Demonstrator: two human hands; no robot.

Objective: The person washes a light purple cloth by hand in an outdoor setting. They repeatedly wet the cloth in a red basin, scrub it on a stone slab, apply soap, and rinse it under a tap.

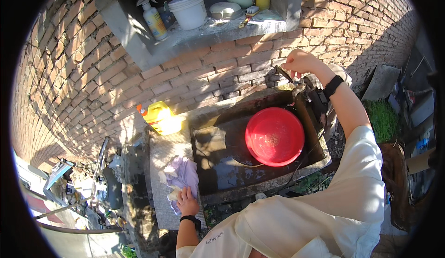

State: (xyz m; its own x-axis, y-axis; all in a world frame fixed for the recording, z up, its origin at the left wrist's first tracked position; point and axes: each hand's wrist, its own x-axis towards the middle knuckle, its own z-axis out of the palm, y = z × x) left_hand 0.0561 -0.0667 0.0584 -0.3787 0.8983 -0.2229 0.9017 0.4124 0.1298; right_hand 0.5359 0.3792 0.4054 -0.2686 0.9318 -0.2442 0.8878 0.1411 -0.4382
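Observation:
A red plastic basin (274,137) stands at the right end of a stone-like trough sink (224,153), under a metal tap (298,90). My right hand (301,63) is at the tap's long dark handle (284,73), its fingers curled; whether they close on the handle is hard to see. On the left, my left hand (187,202) rests on the lower edge of a crumpled lilac and cream cloth (184,172). The cloth lies on a ribbed washing slab (167,209) beside the trough. A yellow jug (159,115) with an orange cap stands on the slab's far end.
A wall recess (194,35) above the trough holds a spray bottle (154,21), a white bucket (188,11), a lidded dish (226,11) and a brush (252,10). The brick wall (222,61) runs behind. Mixed clutter (83,185) lies at left.

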